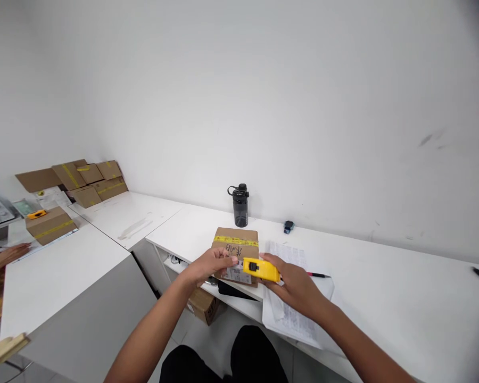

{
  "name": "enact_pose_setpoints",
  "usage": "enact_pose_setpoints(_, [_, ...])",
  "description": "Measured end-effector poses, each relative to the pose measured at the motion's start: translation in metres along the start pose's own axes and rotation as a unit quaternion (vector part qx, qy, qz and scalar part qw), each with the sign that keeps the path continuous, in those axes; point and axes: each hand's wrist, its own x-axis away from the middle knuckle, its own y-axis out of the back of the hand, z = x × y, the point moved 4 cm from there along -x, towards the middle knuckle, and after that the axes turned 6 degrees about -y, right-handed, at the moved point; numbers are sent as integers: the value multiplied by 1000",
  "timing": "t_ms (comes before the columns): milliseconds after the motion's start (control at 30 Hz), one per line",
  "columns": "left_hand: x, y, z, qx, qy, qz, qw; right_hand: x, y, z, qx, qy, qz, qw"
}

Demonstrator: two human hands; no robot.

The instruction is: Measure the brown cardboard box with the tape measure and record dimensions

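Observation:
A small cardboard box (236,242) with yellow tape across its top and a white label on its near face stands at the front edge of the white table (383,287). My left hand (209,264) is closed on the box's near left side. My right hand (293,284) grips a yellow utility knife (261,269), held level in front of the box's label. Printed paper sheets (289,303) lie under my right hand, with a red pen (318,275) on them.
A dark water bottle (240,205) stands behind the box; a small blue object (288,226) lies near the wall. Taped boxes (83,181) are stacked at the far left, another box (51,225) bears an orange cutter. Another person's hand (8,254) rests at the left edge.

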Motion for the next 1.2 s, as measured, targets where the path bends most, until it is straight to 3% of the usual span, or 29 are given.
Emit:
enact_pose_setpoints(233, [-29,65,-6,12,-24,-123,992,-30,58,-32,13,-158,67,985])
enact_pose_setpoints(433, [-49,105,22,-65,29,-246,967,-49,70,-56,52,-181,104,977])
enact_pose_setpoints(633, [-52,105,46,-83,74,-251,961,-53,62,-72,26,-167,128,977])
enact_pose_setpoints(1200, [-61,90,54,-29,86,-192,977,-53,59,-89,17,-145,145,979])
